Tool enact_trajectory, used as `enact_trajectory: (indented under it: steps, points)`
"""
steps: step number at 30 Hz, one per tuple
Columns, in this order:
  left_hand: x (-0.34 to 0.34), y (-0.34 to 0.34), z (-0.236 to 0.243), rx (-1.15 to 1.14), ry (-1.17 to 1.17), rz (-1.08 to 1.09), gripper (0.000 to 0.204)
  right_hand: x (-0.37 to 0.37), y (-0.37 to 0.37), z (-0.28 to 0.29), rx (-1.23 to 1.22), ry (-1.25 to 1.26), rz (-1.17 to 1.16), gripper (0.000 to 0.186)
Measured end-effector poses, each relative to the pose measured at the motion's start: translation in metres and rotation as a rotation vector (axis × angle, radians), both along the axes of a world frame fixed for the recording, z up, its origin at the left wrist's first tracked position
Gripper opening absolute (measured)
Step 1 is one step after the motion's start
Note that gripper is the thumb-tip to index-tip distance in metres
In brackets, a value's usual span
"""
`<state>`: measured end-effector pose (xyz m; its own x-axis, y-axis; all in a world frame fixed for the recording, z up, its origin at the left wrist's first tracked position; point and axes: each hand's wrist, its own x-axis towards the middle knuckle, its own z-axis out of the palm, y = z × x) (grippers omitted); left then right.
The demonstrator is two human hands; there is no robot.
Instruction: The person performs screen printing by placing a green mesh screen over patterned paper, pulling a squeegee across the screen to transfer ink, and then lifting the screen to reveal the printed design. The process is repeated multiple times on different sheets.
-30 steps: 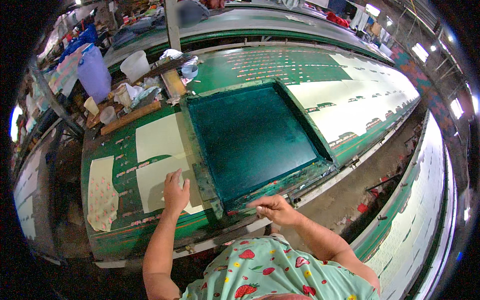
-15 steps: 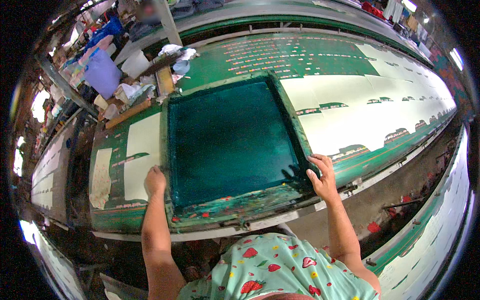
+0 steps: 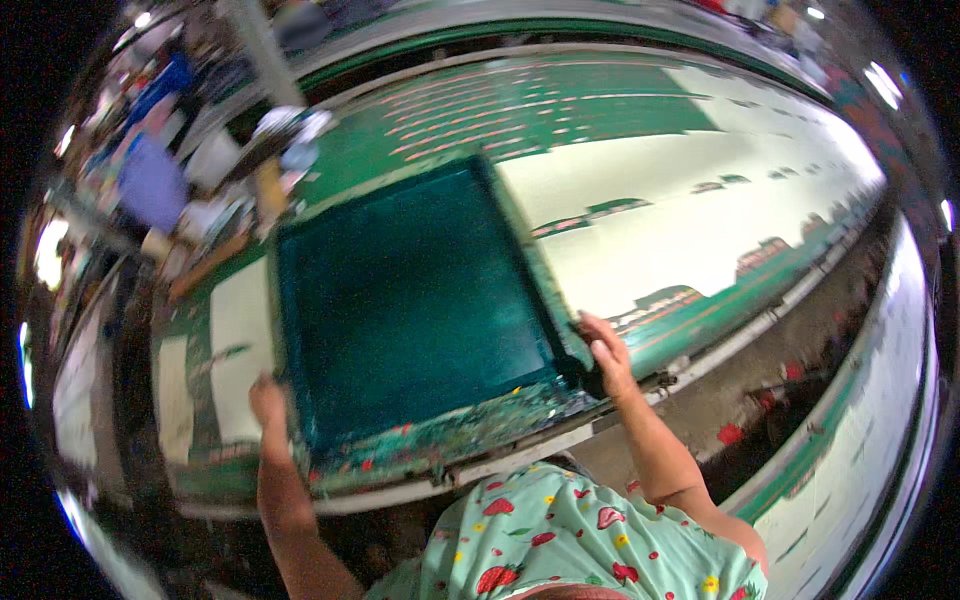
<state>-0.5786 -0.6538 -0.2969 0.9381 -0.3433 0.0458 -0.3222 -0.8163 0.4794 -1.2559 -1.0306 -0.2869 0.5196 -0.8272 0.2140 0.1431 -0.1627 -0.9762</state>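
A large screen-printing frame (image 3: 400,300) with a dark teal mesh lies on the long green table, its borders smeared with paint. At its left side, my left hand (image 3: 268,402) is closed on the edge, its fingers blurred and partly hidden. My right hand (image 3: 606,352) grips the frame's right side near the front corner, thumb and fingers bent at the rim. A dark shadow falls on the frame's corner beside the right hand. Pale sheets (image 3: 242,350) lie flat to the left of the frame, and larger pale sheets (image 3: 640,240) to its right, with printed patches showing along their edges.
The green table (image 3: 360,165) carries rows of small printed marks at the back. A post, a purple container (image 3: 152,185), cloths and other clutter stand at the far left. A metal rail (image 3: 520,445) runs along the front edge. Another table with pale sheets (image 3: 850,480) is at right.
My view has turned and tilted, so frame and table appear further left. My right hand's fingers sit closer round the frame's edge. The frame keeps about the same place between the sheets.
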Motion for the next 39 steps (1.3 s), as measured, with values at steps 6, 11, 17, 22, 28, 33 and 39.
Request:
enact_trajectory:
  steps: [6, 11, 17, 22, 28, 33, 39]
  points:
    - [-0.068, -0.054, 0.053, -0.197, 0.181, 0.094, 0.09, -0.007, 0.004, 0.003, 0.395, -0.244, -0.12, 0.068]
    - [-0.064, -0.042, 0.035, -0.259, 0.227, 0.05, 0.088, -0.006, 0.019, 0.042, 0.487, -0.178, -0.179, 0.076]
    - [-0.018, -0.015, -0.012, -0.404, 0.422, 0.124, 0.094, 0.006, 0.029, 0.127, 0.363, -0.213, 0.02, 0.08]
    - [-0.015, -0.014, 0.015, -0.473, 0.534, 0.129, 0.113, 0.014, 0.029, 0.153, 0.365, -0.355, 0.108, 0.084]
    - [-0.063, -0.048, 0.079, -0.653, 0.475, 0.087, 0.112, -0.013, 0.003, 0.169, 0.267, -0.332, 0.115, 0.091]
    - [-0.114, -0.095, 0.11, -0.703, 0.431, 0.154, 0.101, -0.071, -0.06, 0.159, 0.171, -0.322, 0.118, 0.092]
    - [-0.222, -0.192, 0.138, -0.996, 0.677, 0.111, 0.094, -0.184, -0.187, 0.168, 0.097, -0.179, 0.147, 0.095]
